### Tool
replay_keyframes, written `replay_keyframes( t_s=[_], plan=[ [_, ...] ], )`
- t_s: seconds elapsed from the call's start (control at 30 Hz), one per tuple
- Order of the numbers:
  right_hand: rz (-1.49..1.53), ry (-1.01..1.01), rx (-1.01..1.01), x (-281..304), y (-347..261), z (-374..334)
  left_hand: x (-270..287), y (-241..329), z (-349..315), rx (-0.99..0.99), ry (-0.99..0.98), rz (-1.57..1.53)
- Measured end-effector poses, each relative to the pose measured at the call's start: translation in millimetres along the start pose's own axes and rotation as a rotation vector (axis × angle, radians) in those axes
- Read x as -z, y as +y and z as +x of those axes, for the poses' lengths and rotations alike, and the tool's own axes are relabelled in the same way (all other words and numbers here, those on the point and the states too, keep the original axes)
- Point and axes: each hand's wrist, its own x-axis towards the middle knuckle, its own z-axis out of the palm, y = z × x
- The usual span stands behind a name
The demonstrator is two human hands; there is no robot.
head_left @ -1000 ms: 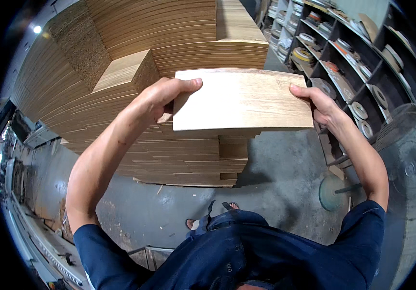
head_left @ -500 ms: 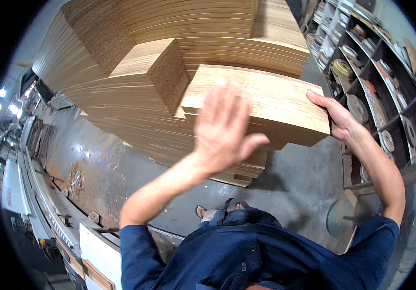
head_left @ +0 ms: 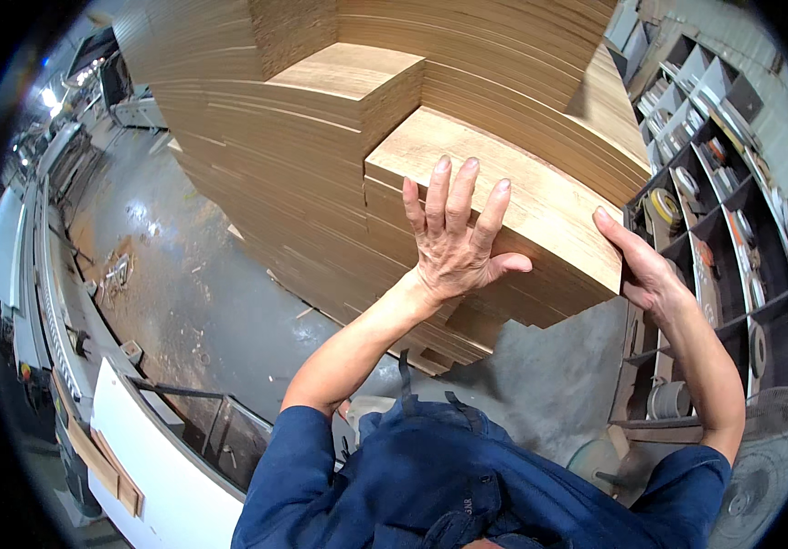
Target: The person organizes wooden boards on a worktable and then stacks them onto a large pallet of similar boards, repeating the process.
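A thick stack of wood-grain boards [head_left: 540, 197] lies in front of me, its pale top board sitting lower than the taller piles behind. My left hand [head_left: 456, 242] presses against the front edges of this stack, palm forward, its fingers spread and fingertips reaching up by the top edge. At the right end, my right hand [head_left: 645, 274] grips the corner. Its thumb rests on the top board, while the other fingers are mostly hidden around the end. Below the top layers, the board edges step unevenly inward.
Taller board piles [head_left: 476, 46] rise behind and to the left. A black shelf rack [head_left: 723, 210] with rolls of edging stands on the right, above a fan [head_left: 760, 476]. To the left runs a long machine with a white panel [head_left: 156, 476]. Scraps [head_left: 117, 270] litter the grey floor.
My left hand, blurred and raised over the top board before, now lies against the stack's front edge. My right hand stays at the right end. The view has turned.
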Motion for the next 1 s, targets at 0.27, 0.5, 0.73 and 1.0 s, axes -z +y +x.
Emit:
replay_keyframes(
  t_s=[0.27,0.5,0.73,1.0],
  plan=[
    [0.047,0.04,0.112,6.5,24.0,-3.5,-1.8,-4.6,-2.8,0.053,0.015,-0.03],
    [0.171,0.307,0.812,49.9,55.3,74.8,-2.6,-17.4,26.6,0.165,0.104,-0.077],
    [0.283,0.191,0.784,20.5,49.6,80.7,13.8,-41.3,18.3,0.217,0.135,-0.056],
    [0.289,0.163,0.832,37.8,57.6,101.0,3.0,-91.3,25.5,0.323,0.337,-0.058]
  ],
)
